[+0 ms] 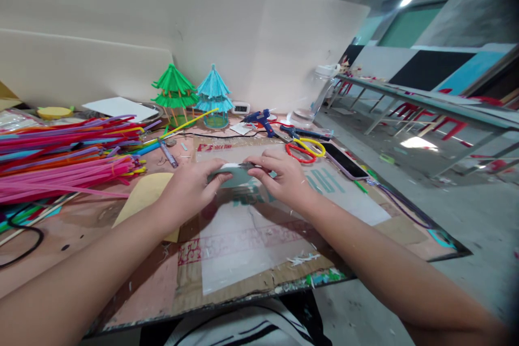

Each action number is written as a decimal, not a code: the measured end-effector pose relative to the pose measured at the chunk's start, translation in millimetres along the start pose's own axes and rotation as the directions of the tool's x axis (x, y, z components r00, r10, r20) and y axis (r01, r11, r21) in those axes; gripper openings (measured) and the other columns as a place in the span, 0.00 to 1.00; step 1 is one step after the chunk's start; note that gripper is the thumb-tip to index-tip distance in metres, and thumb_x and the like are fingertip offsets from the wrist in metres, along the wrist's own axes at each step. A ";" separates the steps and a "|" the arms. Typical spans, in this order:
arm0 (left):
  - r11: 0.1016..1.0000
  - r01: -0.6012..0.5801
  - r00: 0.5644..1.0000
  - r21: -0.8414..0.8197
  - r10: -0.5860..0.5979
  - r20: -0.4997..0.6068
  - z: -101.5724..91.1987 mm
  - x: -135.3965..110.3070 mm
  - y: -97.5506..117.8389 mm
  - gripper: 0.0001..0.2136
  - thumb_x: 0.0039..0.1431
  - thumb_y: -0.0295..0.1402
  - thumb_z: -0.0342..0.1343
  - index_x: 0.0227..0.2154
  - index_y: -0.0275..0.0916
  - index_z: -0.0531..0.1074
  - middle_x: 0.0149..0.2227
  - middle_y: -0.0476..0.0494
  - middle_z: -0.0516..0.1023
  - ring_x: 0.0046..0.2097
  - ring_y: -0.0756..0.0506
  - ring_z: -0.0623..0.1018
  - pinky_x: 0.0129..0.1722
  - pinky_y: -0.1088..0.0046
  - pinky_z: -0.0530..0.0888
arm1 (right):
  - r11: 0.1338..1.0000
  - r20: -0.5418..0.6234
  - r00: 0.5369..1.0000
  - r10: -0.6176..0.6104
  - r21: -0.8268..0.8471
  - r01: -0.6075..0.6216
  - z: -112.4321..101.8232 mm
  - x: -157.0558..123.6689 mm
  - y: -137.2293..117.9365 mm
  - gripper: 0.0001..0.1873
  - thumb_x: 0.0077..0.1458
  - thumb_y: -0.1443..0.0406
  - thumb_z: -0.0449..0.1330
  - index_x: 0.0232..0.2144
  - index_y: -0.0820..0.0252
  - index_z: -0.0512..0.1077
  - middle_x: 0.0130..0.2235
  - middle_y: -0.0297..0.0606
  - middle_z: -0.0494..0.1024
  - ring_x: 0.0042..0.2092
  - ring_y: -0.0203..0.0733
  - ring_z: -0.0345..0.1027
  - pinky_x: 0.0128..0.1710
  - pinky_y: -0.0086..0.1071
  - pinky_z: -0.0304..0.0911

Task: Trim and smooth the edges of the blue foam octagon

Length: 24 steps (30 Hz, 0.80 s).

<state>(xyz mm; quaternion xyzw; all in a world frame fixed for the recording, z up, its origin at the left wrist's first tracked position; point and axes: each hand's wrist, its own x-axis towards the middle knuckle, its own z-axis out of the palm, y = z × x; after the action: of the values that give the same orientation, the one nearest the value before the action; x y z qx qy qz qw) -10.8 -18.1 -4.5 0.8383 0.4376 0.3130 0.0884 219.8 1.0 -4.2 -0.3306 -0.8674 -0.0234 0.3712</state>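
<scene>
My left hand (203, 184) is closed on a pale grey-green flat piece (233, 177) with a white top edge, thumb in front and fingers behind. Against the other end of that piece, my right hand (279, 175) is pinched shut around a small dark item (246, 165), too little of which shows to name it. Both hands are close together above a translucent printed plastic sheet (227, 265) on the table. White shavings (303, 259) lie on the sheet near the front edge.
Bundled pipe cleaners (68, 173) fill the left. Behind stand green (174, 89) and blue (213, 92) tiered paper-like models. A blue glue gun (261, 119), scissors (302, 151), a phone (344, 161) and a clear jug (318, 94) are at right. Yellow card (141, 200) lies beside my left arm.
</scene>
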 end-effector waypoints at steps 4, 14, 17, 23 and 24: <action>1.000 0.006 1.000 0.014 -0.007 0.004 1.3 0.5 -0.2 0.12 0.65 0.37 0.49 0.40 0.39 0.76 0.38 0.45 0.82 0.37 0.44 0.79 0.35 0.70 0.67 | 1.000 0.000 1.000 -0.001 -0.010 0.001 -0.1 -0.5 1.1 0.15 0.63 0.58 0.57 0.43 0.60 0.78 0.29 0.36 0.73 0.31 0.37 0.65 0.33 0.31 0.57; 1.000 0.007 1.000 -0.019 -0.007 -0.020 1.4 1.4 -1.1 0.11 0.65 0.36 0.51 0.42 0.41 0.77 0.40 0.46 0.83 0.40 0.44 0.79 0.39 0.71 0.70 | 0.994 -0.006 0.997 0.079 0.080 -0.078 5.0 -1.4 2.2 0.15 0.64 0.58 0.56 0.43 0.60 0.78 0.29 0.36 0.74 0.32 0.38 0.66 0.33 0.31 0.58; 1.000 0.013 1.000 -0.003 -0.013 -0.025 0.0 1.8 -1.6 0.11 0.65 0.37 0.51 0.40 0.39 0.77 0.38 0.45 0.82 0.38 0.44 0.79 0.36 0.71 0.69 | 0.992 -0.021 0.996 0.092 0.087 -0.090 6.0 -2.0 4.1 0.15 0.63 0.57 0.56 0.43 0.58 0.78 0.30 0.36 0.74 0.32 0.38 0.67 0.33 0.31 0.59; 1.000 -0.002 1.000 0.017 0.002 -0.008 1.5 0.0 -2.5 0.10 0.65 0.36 0.50 0.41 0.40 0.76 0.39 0.46 0.82 0.38 0.44 0.79 0.36 0.70 0.68 | 0.999 -0.015 0.999 0.042 0.029 -0.042 4.4 -0.8 1.9 0.15 0.63 0.57 0.57 0.43 0.59 0.78 0.29 0.36 0.74 0.31 0.37 0.65 0.33 0.31 0.58; 1.000 -0.005 1.000 0.027 0.005 -0.003 2.0 -0.4 -2.5 0.10 0.65 0.35 0.50 0.41 0.40 0.76 0.39 0.46 0.82 0.38 0.44 0.79 0.36 0.70 0.68 | 0.999 -0.015 0.999 0.039 0.022 -0.039 4.2 -0.5 0.9 0.15 0.63 0.57 0.57 0.43 0.59 0.78 0.29 0.36 0.74 0.31 0.37 0.65 0.33 0.31 0.58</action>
<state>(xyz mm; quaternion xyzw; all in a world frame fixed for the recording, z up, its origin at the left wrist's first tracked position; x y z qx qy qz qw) -11.4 -16.6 -7.3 0.8399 0.4400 0.3087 0.0756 218.0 2.6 -7.7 -0.3432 -0.8581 -0.0092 0.3819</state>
